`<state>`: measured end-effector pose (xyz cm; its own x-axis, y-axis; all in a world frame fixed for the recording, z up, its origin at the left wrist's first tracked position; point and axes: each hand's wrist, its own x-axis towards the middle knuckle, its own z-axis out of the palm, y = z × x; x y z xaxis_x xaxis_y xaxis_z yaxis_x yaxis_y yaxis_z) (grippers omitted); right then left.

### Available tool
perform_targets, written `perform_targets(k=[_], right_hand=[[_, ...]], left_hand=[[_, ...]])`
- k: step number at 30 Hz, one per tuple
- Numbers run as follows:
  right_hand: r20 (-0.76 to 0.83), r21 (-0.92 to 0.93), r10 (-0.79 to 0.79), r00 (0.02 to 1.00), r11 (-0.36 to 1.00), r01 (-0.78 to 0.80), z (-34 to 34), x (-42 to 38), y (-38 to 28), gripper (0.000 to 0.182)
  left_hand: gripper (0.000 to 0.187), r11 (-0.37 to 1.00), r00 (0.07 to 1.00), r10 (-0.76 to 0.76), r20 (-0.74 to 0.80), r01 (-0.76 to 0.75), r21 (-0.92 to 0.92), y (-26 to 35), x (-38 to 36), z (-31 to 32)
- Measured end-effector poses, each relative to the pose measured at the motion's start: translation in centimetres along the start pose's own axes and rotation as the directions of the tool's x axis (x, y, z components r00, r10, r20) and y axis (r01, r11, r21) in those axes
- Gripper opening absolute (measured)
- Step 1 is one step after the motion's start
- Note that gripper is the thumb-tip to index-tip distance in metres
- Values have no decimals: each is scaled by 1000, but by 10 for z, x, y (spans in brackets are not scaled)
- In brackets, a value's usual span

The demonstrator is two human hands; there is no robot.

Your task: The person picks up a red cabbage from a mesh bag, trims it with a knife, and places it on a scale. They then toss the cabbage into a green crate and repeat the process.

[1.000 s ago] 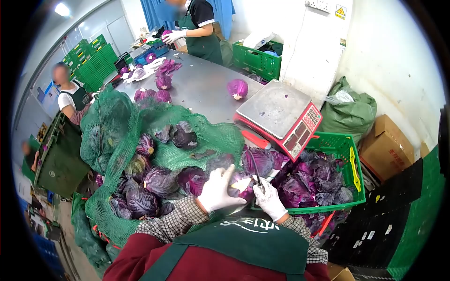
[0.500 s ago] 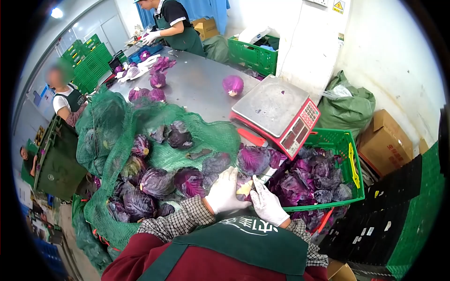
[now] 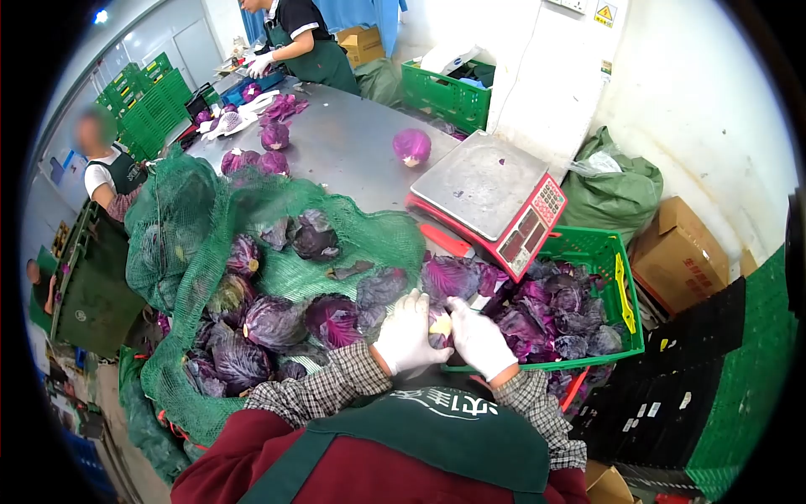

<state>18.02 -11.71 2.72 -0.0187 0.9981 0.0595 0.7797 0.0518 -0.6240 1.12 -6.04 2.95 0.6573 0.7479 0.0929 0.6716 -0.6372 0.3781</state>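
Note:
Between my two white-gloved hands sits a purple cabbage (image 3: 438, 325) with its pale cut stem showing. My left hand (image 3: 408, 334) is wrapped round its left side. On the right side, my right hand (image 3: 476, 336) presses against it with bent fingers. A purple leafy piece (image 3: 451, 277) lies just beyond my hands. To the left, several dark purple cabbages (image 3: 274, 322) rest on a green mesh net (image 3: 369, 235). A green crate (image 3: 635, 332) to the right holds loose purple leaves (image 3: 537, 319).
A red scale (image 3: 537, 227) stands beyond the crate, with a red-handled tool (image 3: 445, 240) beside it. One trimmed cabbage (image 3: 411, 147) sits on the metal table (image 3: 353, 143). Two people in aprons are across and to the left. Cardboard box (image 3: 682, 252) at right.
The cabbage has turned between my hands, and less of it shows. My right hand has moved up over its side. The whole view has shifted slightly.

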Motion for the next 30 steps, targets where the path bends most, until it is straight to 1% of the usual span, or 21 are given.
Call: perform_targets(k=[1, 3, 6, 9, 11, 12, 13, 14, 15, 16, 17, 18, 19, 21, 22, 23, 25, 27, 28, 29, 30], right_hand=[[-76, -130, -99, 992, 988, 88, 17, 4, 29, 29], [-65, 51, -24, 998, 998, 27, 13, 7, 28, 28], [-296, 7, -251, 922, 964, 264, 30, 12, 44, 32], [-267, -92, -245, 932, 969, 229, 40, 20, 57, 30], [-311, -275, -414, 856, 901, 336, 39, 26, 60, 29], [-318, -365, -490, 812, 853, 373, 36, 24, 58, 28], [-322, -286, -404, 856, 904, 318, 35, 22, 55, 26], [-228, -273, -320, 920, 928, 255, 32, 26, 61, 25], [-129, -264, -232, 964, 945, 192, 34, 31, 76, 24], [-292, -444, -420, 859, 855, 267, 59, 37, 121, 21], [-311, -403, -372, 875, 885, 233, 46, 21, 109, 21], [-343, -58, -182, 922, 983, 172, 47, 18, 104, 22], [-378, 6, -158, 912, 985, 173, 63, 13, 115, 26], [-447, 133, -111, 888, 973, 188, 91, 4, 135, 35], [-445, 121, -105, 889, 977, 175, 100, 0, 142, 36], [-460, -20, -186, 868, 980, 199, 97, -4, 133, 35], [-479, -302, -344, 807, 928, 217, 85, -11, 108, 36], [-459, -444, -432, 776, 868, 221, 44, -16, 52, 34], [-464, -316, -380, 801, 915, 251, 43, -16, 44, 34], [-475, -253, -332, 815, 938, 236, 44, -17, 45, 33], [-482, -190, -286, 828, 957, 220, 45, -18, 47, 33]], left_hand=[[104, 1000, 1000, 3, -2, -3, 20, 2, -3, 1], [105, 998, 1000, 11, -14, -10, 67, 7, -6, 1], [104, 999, 997, 50, -51, -51, -15, -6, -9, 5], [103, 999, 997, 40, -59, -42, -31, -6, -9, -1], [103, 999, 999, 29, -44, -30, -25, -1, -8, -1], [102, 997, 996, 62, -59, -64, -32, -1, -8, 1], [101, 995, 993, 93, -74, -96, -39, -5, -8, 5], [101, 991, 988, 122, -90, -127, -43, -7, -9, 7], [99, 981, 981, 191, -48, -189, 29, 0, -17, 2], [98, 971, 969, 236, -75, -238, -26, 1, -25, 0], [97, 954, 953, 283, -105, -291, -71, -3, -32, -3], [97, 927, 934, 311, -177, -339, -159, -17, -36, 1], [99, 899, 925, 329, -192, -369, -236, -33, -41, 0], [102, 916, 973, 219, -70, -230, -328, -59, -53, -11], [108, 900, 988, 152, 40, -121, -418, -73, -58, -20], [115, 870, 988, 119, 98, -56, -490, -96, -63, -17], [117, 944, 998, 13, 68, 10, -329, -88, -73, -37], [120, 981, 995, 101, -11, -101, -164, -61, -71, -46], [120, 985, 992, 122, 23, -118, -125, -46, -69, -45], [119, 986, 988, 143, 53, -138, -87, -35, -67, -42], [117, 984, 989, 141, 35, -137, -110, -39, -65, -28]])
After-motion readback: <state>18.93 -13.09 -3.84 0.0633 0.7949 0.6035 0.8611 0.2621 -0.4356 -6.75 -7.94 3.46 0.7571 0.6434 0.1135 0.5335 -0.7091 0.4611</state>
